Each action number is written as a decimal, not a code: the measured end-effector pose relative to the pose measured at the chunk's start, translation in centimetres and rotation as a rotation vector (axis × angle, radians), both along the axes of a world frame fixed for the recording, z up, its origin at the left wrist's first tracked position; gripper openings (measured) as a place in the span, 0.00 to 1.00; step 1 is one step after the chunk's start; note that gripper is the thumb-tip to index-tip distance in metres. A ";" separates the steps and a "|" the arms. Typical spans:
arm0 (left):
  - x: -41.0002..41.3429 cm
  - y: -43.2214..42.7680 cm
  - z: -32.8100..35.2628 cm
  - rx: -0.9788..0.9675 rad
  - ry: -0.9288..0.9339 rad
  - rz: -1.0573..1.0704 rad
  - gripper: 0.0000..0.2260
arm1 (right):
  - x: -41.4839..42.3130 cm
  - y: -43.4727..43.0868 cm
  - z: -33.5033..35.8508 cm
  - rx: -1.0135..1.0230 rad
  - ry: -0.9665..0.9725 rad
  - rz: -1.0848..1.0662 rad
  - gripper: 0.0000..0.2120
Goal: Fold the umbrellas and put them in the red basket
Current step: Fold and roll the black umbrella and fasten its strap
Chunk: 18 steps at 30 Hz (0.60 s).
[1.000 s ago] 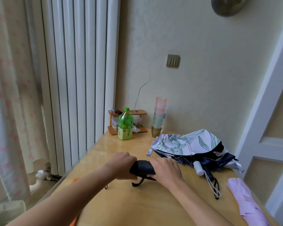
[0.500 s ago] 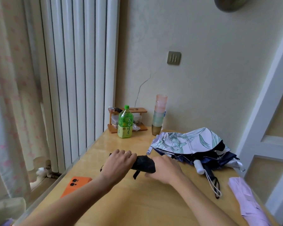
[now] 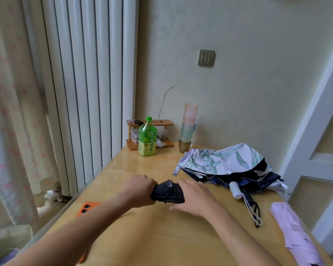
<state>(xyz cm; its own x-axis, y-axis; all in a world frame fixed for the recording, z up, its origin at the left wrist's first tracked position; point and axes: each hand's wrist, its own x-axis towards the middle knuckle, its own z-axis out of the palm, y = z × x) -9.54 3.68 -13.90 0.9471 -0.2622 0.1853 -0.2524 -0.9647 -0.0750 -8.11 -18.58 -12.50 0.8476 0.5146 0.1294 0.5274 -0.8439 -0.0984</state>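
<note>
left hand (image 3: 140, 191) grips one end of the rolled black umbrella (image 3: 168, 192), fingers curled round it; right hand (image 3: 194, 200) lies over the other end with fingers stretched along the cloth, pressing rather than clasping, thumb out on the surface (image 3: 161, 237). the black umbrella lies crosswise between the hands, near the middle of the surface, a strap tab showing on top. judged step: tightening the roll and fastening the strap; it goes best if the left hand keeps the cloth from unwinding while the right smooths the pleats one way and draws the strap snug. to the right lie a floral umbrella (image 3: 223, 160), loosely collapsed, and a lilac umbrella (image 3: 294, 233) at the right edge, both unfolded work. an orange phone (image 3: 87, 207) sits at the left edge, just beside the left forearm. bare wood lies in front of the hands. the red basket is not in view.
</note>
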 end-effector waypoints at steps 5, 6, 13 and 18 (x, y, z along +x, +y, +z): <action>-0.2 0.2 -0.8 0.111 -0.134 -0.129 0.08 | 0.1 -0.1 1.8 0.449 0.621 -0.115 0.45; -0.3 0.0 -0.7 0.114 -0.156 -0.163 0.09 | 0.2 0.0 1.8 0.543 0.682 -0.139 0.40; -0.8 -0.6 -0.4 0.197 -0.316 -0.383 0.06 | 1.6 0.8 0.7 1.035 0.885 -0.146 0.06; -1.0 0.2 -0.6 0.115 -0.352 -0.395 0.06 | 1.2 1.2 0.7 1.062 0.652 -0.234 0.05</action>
